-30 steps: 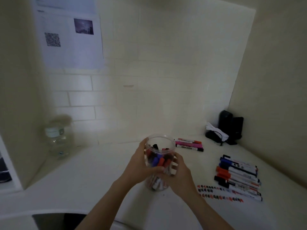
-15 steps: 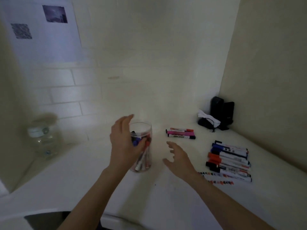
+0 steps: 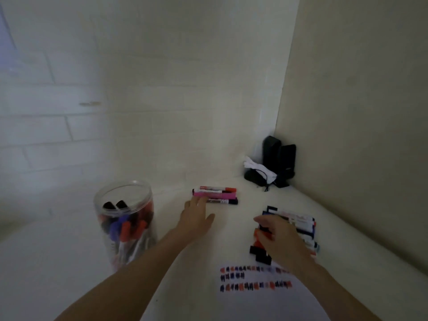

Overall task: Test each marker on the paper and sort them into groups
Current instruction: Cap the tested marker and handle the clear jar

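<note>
Here, both hands reached across the white counter [image 3: 69, 262] toward the sorted markers.

The left hand [image 3: 196, 218] lay flat, fingers straight, fingertips touching the small group of three markers [image 3: 215, 195] near the back edge; the right hand [image 3: 278, 237] curled its fingers onto the larger row of markers [image 3: 298, 225] toward the right corner; the clear jar [image 3: 125, 218] of markers stood at the left; the test paper [image 3: 254, 279] lay by the front edge.
</note>
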Demonstrator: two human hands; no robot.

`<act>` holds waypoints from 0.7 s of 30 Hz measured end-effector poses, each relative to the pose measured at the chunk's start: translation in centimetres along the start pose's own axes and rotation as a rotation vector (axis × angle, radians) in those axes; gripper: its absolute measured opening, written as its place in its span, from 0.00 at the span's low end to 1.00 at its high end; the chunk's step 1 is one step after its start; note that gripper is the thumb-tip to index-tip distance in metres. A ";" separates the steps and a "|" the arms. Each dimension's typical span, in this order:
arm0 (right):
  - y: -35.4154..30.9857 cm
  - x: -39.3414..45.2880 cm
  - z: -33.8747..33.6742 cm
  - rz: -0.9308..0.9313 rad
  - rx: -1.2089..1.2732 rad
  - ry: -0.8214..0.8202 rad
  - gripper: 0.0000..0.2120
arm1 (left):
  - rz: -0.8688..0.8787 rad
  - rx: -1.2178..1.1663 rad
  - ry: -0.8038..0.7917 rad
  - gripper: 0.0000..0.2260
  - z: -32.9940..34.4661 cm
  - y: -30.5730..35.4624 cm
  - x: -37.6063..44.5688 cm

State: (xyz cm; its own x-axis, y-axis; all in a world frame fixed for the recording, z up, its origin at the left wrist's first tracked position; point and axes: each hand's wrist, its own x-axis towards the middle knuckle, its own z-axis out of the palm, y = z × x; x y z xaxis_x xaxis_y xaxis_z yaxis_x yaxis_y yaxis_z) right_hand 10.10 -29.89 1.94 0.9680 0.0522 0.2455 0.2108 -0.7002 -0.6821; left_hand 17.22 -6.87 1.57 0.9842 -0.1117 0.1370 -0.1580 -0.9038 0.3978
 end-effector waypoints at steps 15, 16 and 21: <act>0.3 6.2 3.0 -0.233 -0.291 -0.006 0.14 | 0.097 0.322 -0.167 0.26 3.1 0.1 11.1; 0.2 5.9 3.0 -0.234 -0.288 0.004 0.15 | 0.142 0.385 -0.188 0.24 2.8 0.2 9.8; -2.2 3.3 3.8 -0.295 -0.175 -0.052 0.18 | 0.198 0.343 -0.127 0.21 2.2 0.0 1.3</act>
State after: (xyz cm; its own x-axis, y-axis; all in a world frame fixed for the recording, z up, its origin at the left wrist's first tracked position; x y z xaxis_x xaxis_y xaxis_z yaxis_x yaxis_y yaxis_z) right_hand 13.30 -25.47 1.67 0.8755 0.3033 0.3762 0.4601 -0.7610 -0.4573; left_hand 18.67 -7.93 -0.28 0.9429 -0.3279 0.0589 -0.3308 -0.9426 0.0467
